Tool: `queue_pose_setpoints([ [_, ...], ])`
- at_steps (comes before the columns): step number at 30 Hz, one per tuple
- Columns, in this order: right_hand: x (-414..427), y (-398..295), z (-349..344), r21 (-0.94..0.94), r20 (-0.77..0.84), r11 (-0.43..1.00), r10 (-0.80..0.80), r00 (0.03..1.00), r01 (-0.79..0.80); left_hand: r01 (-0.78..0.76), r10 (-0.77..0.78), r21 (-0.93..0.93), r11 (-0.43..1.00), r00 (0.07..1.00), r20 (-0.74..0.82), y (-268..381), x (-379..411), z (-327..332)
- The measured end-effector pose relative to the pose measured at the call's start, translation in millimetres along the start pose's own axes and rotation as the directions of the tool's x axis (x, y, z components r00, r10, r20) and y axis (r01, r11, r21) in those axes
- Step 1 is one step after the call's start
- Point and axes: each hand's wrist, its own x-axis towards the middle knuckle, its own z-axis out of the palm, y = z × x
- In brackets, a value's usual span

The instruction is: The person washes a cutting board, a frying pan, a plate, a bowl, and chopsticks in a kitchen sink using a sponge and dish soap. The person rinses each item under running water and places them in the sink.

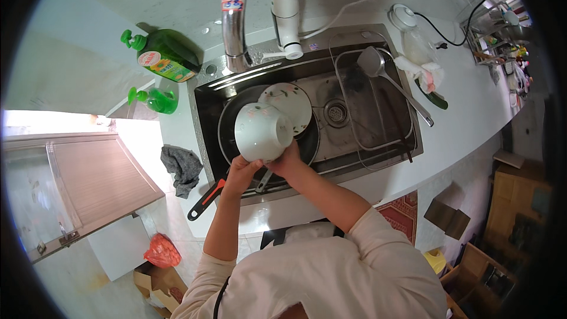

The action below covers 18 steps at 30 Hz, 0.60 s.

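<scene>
Tipped on its side, a white ceramic bowl (259,130) is held over the left part of the sink, its footed base turned to the right. My left hand (243,173) grips the bowl at its near side. My right hand (285,159) also holds it, with the fingers partly hidden behind the bowl. Below lies a black frying pan (312,144) whose black and orange handle (207,199) sticks out over the counter. A white plate with a floral pattern (294,102) rests in the pan, partly covered by the bowl.
The steel sink (328,84) has a wire rack (376,146) at its right with a metal spatula (390,75) across it. A chrome faucet (234,31) and a white tap (285,22) rise behind. Green soap bottles (170,55) and a grey cloth (181,168) sit left; a cucumber (434,97) lies right.
</scene>
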Motion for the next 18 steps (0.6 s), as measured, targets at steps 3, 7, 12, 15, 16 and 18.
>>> queue_pose_setpoints([
  [3, -8.0, 10.5, 6.2, -0.032, -0.118, 0.998, -0.049, 0.992, 0.045, 0.051, -0.033, 0.221, 0.974, 0.996, -0.085, -7.3, 5.6, 3.6],
  [7, -3.2, 17.4, -7.8, -0.149, -0.292, 0.989, -0.052, 0.955, 0.008, 0.076, 0.007, 0.824, 0.562, 0.995, -0.096, -1.1, 11.4, 11.3],
  [12, -8.3, 6.0, -37.9, -0.334, -0.222, 0.942, -0.041, 0.974, -0.037, -0.037, 0.175, 0.981, 0.191, 0.984, 0.003, 19.6, 16.9, 12.6],
  [15, -19.4, -16.5, -46.1, -0.462, -0.188, 0.886, -0.143, 0.972, 0.041, -0.08, 0.197, 0.996, 0.042, 0.978, 0.07, 23.9, 20.4, 3.5],
  [16, -24.6, -26.0, -46.3, -0.512, -0.18, 0.856, -0.192, 0.965, 0.075, -0.106, 0.198, 0.994, 0.007, 0.975, 0.103, 25.9, 21.7, 5.0],
  [18, -30.3, -46.3, -53.4, -0.626, -0.171, 0.774, -0.26, 0.95, 0.099, -0.152, 0.174, 0.986, -0.07, 0.971, 0.162, 24.7, 25.6, 7.3],
])
